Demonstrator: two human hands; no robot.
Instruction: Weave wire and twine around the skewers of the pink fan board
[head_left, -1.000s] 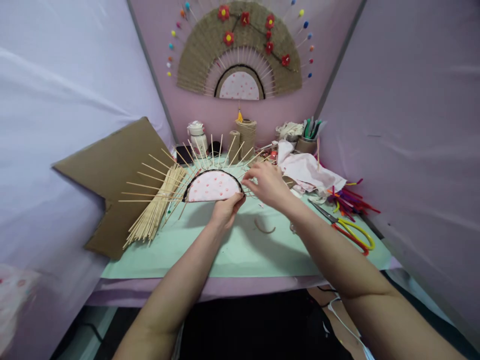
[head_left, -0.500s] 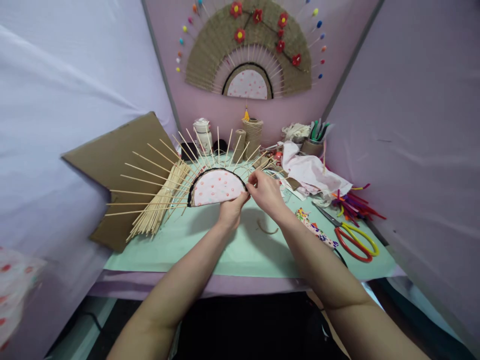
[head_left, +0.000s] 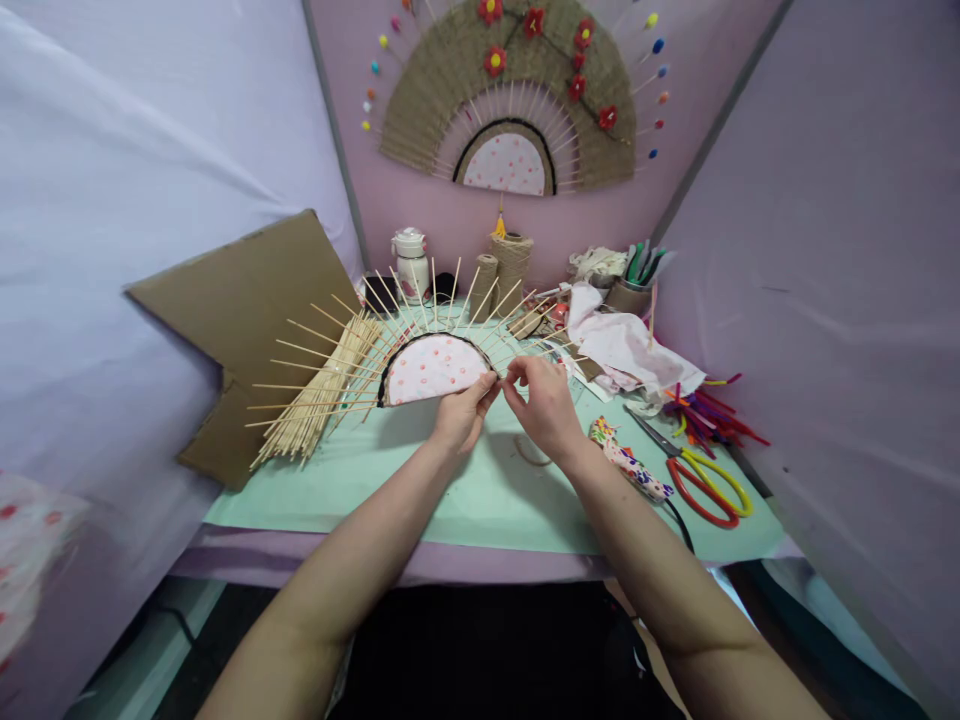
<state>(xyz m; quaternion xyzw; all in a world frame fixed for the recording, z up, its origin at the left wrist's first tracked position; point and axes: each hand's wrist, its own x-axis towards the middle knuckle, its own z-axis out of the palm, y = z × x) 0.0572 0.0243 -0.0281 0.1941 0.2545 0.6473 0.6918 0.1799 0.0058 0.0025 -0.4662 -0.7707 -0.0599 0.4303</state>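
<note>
A half-round fan base (head_left: 435, 368), covered in white cloth with pink dots and edged with a black braid, has thin wooden sticks fanning out from its curved side. My left hand (head_left: 463, 415) grips its lower right corner, thumb on the front. Close by on the right, my right hand (head_left: 551, 405) has thumb and index finger pinched together beside that corner. Whatever lies between those fingertips is too small to make out. A short curved piece of cord (head_left: 532, 455) rests on the green tabletop below the hands.
Left lie a bundle of sticks (head_left: 319, 395) and brown cardboard (head_left: 255, 300). Behind stand a white bottle (head_left: 411, 268) and twine spools (head_left: 512, 270). Rightward are dotted cloth (head_left: 619, 335), scissors (head_left: 694, 470), pipe cleaners (head_left: 712, 415) and a flower-patterned object with a cord (head_left: 630, 460). A finished fan (head_left: 517, 100) hangs behind.
My right hand has drawn slightly right, away from the fan base's corner, its fingers still pinched. The fan base has turned a little in my left hand. The whole view has shifted slightly.
</note>
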